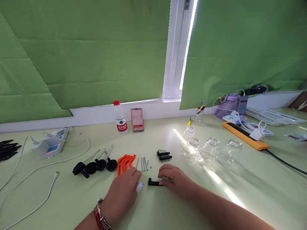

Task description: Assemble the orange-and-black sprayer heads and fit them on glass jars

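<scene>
My left hand (124, 188) is closed, with a small white piece (139, 187) showing at its fingertips; the rest of that piece is hidden. My right hand (177, 181) pinches the right end of a black plastic L-shaped part (154, 183) lying low at the table. Above my right hand lie two black plastic parts with springs (164, 156). Several orange curved handles (125, 162) lie just past my left hand. Between the hands and slightly beyond are thin metal pins (144, 164) and tiny nuts (148, 162).
Left of the handles sit several black round pieces with metal rods (101, 163). Glass jars (211, 148) stand at the right, beside an orange power strip (245, 135). A water bottle (121, 119) and a phone-like slab (137, 120) are behind. White cables (49, 192) cross the left.
</scene>
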Tool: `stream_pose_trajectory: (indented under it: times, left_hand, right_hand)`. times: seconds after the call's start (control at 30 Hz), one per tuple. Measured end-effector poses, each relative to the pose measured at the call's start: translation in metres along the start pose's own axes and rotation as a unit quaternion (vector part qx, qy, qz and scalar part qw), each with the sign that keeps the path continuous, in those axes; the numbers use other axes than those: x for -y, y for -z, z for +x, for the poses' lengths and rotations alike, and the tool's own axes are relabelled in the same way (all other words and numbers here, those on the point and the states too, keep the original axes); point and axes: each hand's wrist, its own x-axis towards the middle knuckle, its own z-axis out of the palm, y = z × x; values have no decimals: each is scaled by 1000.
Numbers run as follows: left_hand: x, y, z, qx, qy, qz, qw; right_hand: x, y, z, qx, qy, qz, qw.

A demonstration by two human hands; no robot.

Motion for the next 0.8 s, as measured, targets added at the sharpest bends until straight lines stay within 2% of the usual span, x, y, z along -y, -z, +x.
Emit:
stream_pose_trajectory:
  times: [0.1,0.2,0.43,0.63,0.8]
  left_hand:
    - [-7,-19,2,7,-152,35,988]
    - [-10,-31,3,28,-216,42,975]
    - [-12,-29,2,41,-216,36,975]
    - [-10,-31,1,62,-203,51,976]
    - [-9,-29,1,85,-217,42,971]
  right_hand:
    - [-12,2,4,-94,-52,-44,993]
    - [-22,3,8,-120,-82,-90,985]
    - [-22,2,9,-80,-95,-105,987]
    - [-23,1,10,-82,-106,-114,984]
    - [-22,1,11,-68,-106,-116,985]
